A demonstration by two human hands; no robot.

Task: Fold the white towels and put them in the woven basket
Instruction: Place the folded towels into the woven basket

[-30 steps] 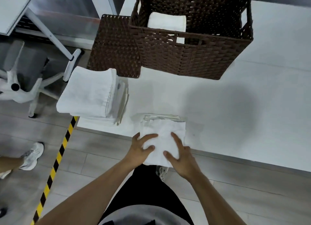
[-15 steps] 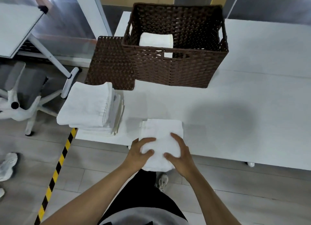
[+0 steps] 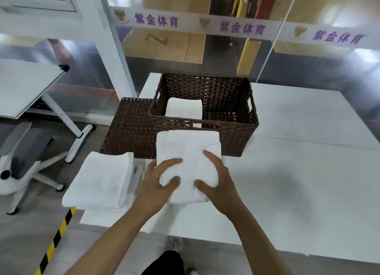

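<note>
White folded towel [image 3: 188,151] gripped by both hands, left [image 3: 157,184] and right [image 3: 219,185].

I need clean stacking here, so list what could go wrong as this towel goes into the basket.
1. The folded towel is pinched only at its near end by both hands; its far end could sag and unfold.
2. It could catch the woven basket front rim.
3. It may land skewed on the towel inside.

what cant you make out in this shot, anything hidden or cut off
1. Head view: the underside of the folded towel, covered by the towel itself and both hands.
2. Head view: most of the basket floor, blocked by its near wall and the towel inside.
3. Head view: how many towels are in the stack; layers blur.
</note>
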